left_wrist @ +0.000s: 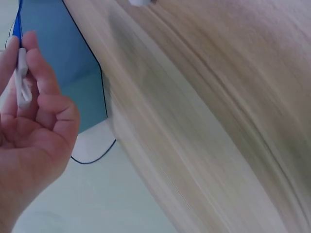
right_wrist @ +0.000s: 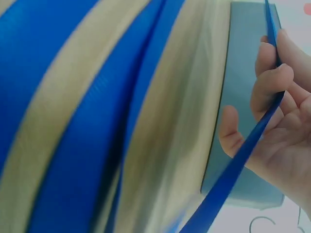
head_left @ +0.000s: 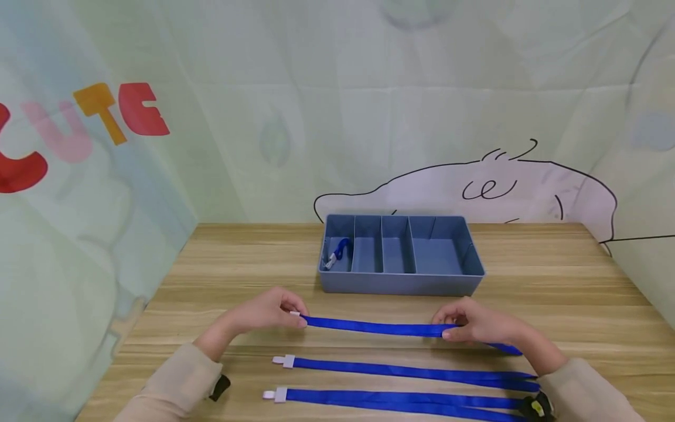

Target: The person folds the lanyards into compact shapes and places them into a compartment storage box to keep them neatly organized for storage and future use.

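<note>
Your left hand [head_left: 276, 310]: pinching blue strap [head_left: 369, 327] by its white clip [left_wrist: 23, 77] | your right hand [head_left: 474, 322]: pinching same strap, far end toward 4 o'clock | strap: between your hands, tray [head_left: 401, 284] at 12 o'clock, two more straps [head_left: 390, 370] at 6

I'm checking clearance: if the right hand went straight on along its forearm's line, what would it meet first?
The right hand would probably meet the near side of the divided tray first; hand height is hard to judge.
</note>
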The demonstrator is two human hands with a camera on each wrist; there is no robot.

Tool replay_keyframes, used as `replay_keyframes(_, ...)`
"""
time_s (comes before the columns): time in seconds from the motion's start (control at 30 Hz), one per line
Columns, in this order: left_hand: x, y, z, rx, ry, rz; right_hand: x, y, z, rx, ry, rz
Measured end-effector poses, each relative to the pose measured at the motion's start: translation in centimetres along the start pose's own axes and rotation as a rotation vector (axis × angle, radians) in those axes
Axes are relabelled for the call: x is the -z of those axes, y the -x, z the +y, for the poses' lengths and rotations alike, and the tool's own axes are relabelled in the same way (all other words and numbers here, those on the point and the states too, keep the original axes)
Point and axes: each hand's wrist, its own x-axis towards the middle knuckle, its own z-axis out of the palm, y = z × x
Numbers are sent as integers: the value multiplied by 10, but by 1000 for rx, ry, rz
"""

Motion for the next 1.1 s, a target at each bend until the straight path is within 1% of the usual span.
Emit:
replay_keyframes(0.13, 6, 3, -5, 13, 37, 28, 8, 7, -2, 23, 10, 5)
replay_keyframes(0.2, 8, 4, -8, 11, 42, 38, 12, 12, -3, 5, -1, 17)
replay_keyframes(0.27, 10, 6, -10, 8, 44, 42, 15, 16, -4, -18, 12, 38)
replay_keyframes(0.4, 14, 10, -12, 18, 38, 53, 21, 24, -4, -95, 27, 78)
replay_keyframes(0.47, 15, 12, -11, 17, 40, 56, 24, 27, -3, -102, 36, 98)
replay_keyframes(0.6, 17, 14, -12, 23, 47, 61, 28, 31, -1, -81, 37, 126)
replay_keyframes(0.73, 20, 17, -13, 31, 51, 67, 32, 36, 0, -73, 27, 131)
replay_keyframes(0.97, 24, 20, -14, 33, 101, 56, 38, 44, 0, -61, 1, 109)
replay_keyframes(1.1, 27, 22, -13, 31, 98, 67, 41, 47, 1, -37, -12, 92)
